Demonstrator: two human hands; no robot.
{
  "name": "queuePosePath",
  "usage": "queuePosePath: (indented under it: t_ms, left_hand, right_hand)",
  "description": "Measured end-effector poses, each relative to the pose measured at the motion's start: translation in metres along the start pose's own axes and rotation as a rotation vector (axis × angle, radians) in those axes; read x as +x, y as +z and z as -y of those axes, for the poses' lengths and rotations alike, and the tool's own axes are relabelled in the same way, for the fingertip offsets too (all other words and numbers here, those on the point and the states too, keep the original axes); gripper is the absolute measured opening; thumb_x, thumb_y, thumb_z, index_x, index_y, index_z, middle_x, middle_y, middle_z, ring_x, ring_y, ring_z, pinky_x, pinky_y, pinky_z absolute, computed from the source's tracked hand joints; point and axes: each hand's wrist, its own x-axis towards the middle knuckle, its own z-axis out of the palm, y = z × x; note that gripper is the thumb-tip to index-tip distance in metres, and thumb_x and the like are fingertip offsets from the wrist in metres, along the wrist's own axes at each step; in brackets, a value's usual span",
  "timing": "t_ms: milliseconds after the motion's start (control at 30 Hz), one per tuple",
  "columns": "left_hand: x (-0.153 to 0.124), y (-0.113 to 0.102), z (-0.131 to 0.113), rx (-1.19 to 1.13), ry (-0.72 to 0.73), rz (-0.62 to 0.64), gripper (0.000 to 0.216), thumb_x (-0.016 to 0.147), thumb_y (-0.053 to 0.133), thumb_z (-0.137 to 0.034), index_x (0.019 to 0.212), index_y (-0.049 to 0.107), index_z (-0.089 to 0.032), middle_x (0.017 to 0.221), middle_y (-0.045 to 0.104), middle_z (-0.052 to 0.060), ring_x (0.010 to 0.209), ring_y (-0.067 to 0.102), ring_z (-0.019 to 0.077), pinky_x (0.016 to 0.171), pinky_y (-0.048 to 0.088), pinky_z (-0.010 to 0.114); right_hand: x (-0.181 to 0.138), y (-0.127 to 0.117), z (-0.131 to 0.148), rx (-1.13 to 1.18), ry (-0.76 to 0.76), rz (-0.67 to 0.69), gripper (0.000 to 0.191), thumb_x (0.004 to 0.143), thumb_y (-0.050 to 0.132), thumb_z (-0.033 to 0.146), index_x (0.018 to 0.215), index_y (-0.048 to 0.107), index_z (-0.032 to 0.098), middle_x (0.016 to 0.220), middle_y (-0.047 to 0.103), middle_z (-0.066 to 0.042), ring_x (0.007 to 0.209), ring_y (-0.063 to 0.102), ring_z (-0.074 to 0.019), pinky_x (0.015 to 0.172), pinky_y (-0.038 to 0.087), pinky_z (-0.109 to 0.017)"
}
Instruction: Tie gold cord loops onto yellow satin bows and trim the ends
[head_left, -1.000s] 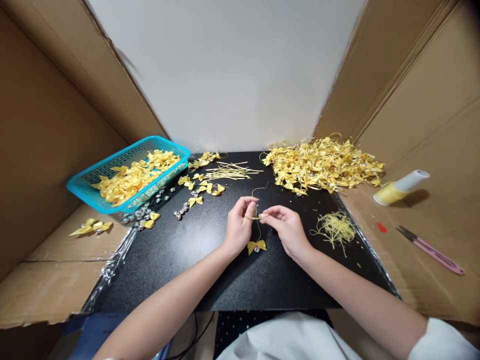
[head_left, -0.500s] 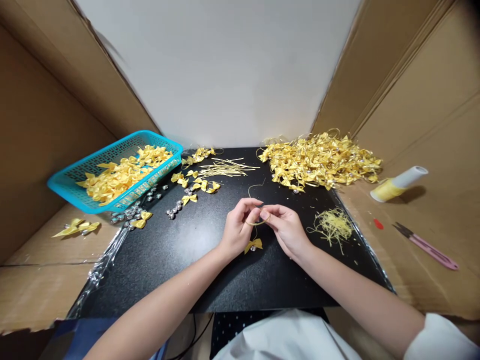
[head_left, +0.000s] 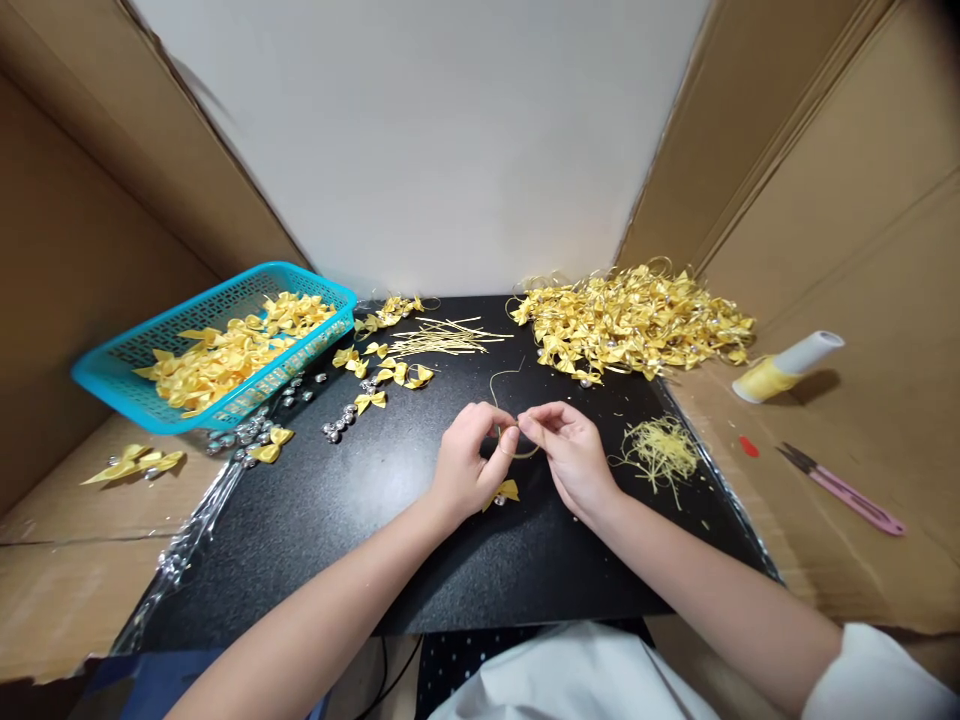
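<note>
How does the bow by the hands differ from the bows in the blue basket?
The near bow is on its own, partly hidden by the left hand; the basket bows are heaped together. The near bow shows a silver bell; on the basket bows I can see none. Both are yellow.

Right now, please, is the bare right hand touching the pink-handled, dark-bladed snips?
Apart: the head view shows black tabletop and cardboard between the right hand and snips.
</note>
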Motion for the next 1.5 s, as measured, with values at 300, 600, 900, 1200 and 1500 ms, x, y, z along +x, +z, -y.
queuePosePath:
  t_ms: [300, 600, 900, 1200, 1500]
  left_hand:
    - [-0.001, 0.000, 0.002, 0.054, 0.050, -0.018, 0.011, 0.092, 0.053, -0.021, 0.082, 0.058, -0.019, 0.074, 0.063, 0.001, 0.068, 0.053, 0.0136, 0.064, 0.043, 0.027]
    - [0.000, -0.002, 0.002, 0.089, 0.076, -0.026, 0.010, 0.092, 0.054, -0.023, 0.084, 0.060, -0.019, 0.075, 0.066, 0.002, 0.068, 0.054, 0.0145, 0.064, 0.043, 0.028]
    - [-0.001, -0.001, 0.003, 0.092, 0.025, -0.005, 0.013, 0.092, 0.053, -0.024, 0.084, 0.062, -0.020, 0.074, 0.067, 0.002, 0.068, 0.055, 0.0152, 0.065, 0.044, 0.030]
    - [0.000, -0.003, 0.002, 0.129, 0.070, -0.026, 0.011, 0.091, 0.054, -0.021, 0.082, 0.060, -0.019, 0.073, 0.066, 0.001, 0.068, 0.054, 0.0147, 0.064, 0.043, 0.029]
    - [-0.001, -0.003, 0.002, 0.128, 0.045, -0.006, 0.013, 0.091, 0.053, -0.022, 0.082, 0.062, -0.019, 0.073, 0.066, 0.002, 0.069, 0.054, 0.0152, 0.065, 0.043, 0.029]
  right_hand:
    - [-0.002, 0.001, 0.001, 0.024, 0.022, 0.047, 0.027, 0.047, 0.091, 0.031, 0.060, 0.069, 0.021, 0.074, 0.068, 0.001, 0.075, 0.062, -0.0123, 0.078, 0.052, -0.029]
    - [-0.001, 0.001, 0.000, 0.004, 0.022, 0.088, 0.027, 0.047, 0.091, 0.033, 0.056, 0.068, 0.021, 0.082, 0.063, 0.000, 0.084, 0.059, -0.0145, 0.087, 0.050, -0.034]
    - [0.000, -0.001, -0.001, -0.015, 0.038, 0.083, 0.029, 0.048, 0.089, 0.035, 0.058, 0.066, 0.020, 0.080, 0.061, 0.001, 0.077, 0.058, -0.0131, 0.079, 0.051, -0.030]
    - [-0.003, -0.010, 0.015, -0.782, -0.635, 0.183, 0.006, 0.076, 0.068, 0.021, 0.083, 0.067, 0.022, 0.081, 0.065, -0.003, 0.075, 0.057, -0.0170, 0.071, 0.048, -0.032]
    - [0.000, -0.011, 0.015, -0.895, -0.706, 0.180, 0.013, 0.083, 0.061, 0.021, 0.071, 0.066, 0.022, 0.072, 0.069, -0.003, 0.068, 0.060, -0.0175, 0.067, 0.047, -0.033]
